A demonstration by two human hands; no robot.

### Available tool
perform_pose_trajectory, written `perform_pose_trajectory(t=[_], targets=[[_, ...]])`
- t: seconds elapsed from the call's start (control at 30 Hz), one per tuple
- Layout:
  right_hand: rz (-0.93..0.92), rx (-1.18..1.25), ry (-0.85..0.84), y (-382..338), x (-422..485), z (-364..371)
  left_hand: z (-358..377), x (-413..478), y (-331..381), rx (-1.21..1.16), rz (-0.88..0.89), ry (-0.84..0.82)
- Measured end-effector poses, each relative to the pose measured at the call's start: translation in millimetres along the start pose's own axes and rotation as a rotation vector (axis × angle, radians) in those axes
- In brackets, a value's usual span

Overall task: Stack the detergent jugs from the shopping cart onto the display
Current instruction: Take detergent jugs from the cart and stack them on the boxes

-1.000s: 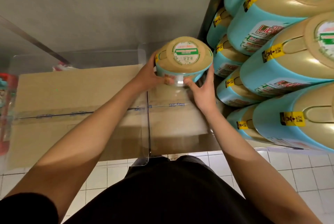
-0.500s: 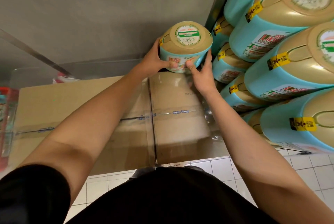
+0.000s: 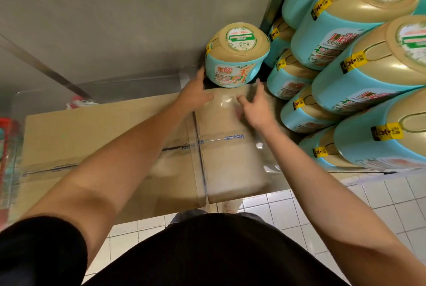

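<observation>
A teal detergent jug with a gold top (image 3: 236, 55) stands at the far end of the cardboard boxes, beside the stacked display of matching jugs (image 3: 359, 62). My left hand (image 3: 196, 94) is just below the jug's left side, fingers relaxed, holding nothing. On the near right of the jug, my right hand (image 3: 255, 108) hovers over the box with loose fingers, a little apart from the jug. Neither hand grips the jug.
Sealed cardboard boxes (image 3: 110, 138) lie under a clear plastic cover (image 3: 230, 165) in front of me. A grey wall (image 3: 138, 20) rises behind. Red packaging (image 3: 7, 138) shows at the far left. White floor tiles (image 3: 380, 205) lie at lower right.
Both hands carried the jug away from me toward the wall, set it down beside the display, then let go and drew back slightly.
</observation>
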State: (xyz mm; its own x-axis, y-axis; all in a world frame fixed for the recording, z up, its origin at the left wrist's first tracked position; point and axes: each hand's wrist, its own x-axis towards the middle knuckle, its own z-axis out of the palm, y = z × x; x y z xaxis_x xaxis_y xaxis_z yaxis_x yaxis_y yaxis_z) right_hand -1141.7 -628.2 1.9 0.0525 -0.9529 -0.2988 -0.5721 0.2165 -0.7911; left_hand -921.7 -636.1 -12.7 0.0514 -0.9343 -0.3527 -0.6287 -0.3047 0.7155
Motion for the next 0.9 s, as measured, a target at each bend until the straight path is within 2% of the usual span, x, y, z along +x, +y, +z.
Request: perform_pose_trajectory(t=[0.17,0.4,0.47,0.63,0.9], targets=[[-0.010,-0.019,-0.026,30,-71,11,16,-70,-22,-0.041,-0.005,0.159],[-0.018,-0.013,-0.057,41,-139,10,25,-171,-55,-0.106,-0.013,0.105],[-0.043,0.007,-0.057,41,-156,10,27,-200,-62,-0.202,-0.045,0.096],[-0.076,0.105,-0.075,46,-210,7,37,-281,-79,-0.303,-0.065,0.167],[-0.176,0.186,-0.204,75,-304,-2,82,-405,-88,-0.430,-0.264,0.310]])
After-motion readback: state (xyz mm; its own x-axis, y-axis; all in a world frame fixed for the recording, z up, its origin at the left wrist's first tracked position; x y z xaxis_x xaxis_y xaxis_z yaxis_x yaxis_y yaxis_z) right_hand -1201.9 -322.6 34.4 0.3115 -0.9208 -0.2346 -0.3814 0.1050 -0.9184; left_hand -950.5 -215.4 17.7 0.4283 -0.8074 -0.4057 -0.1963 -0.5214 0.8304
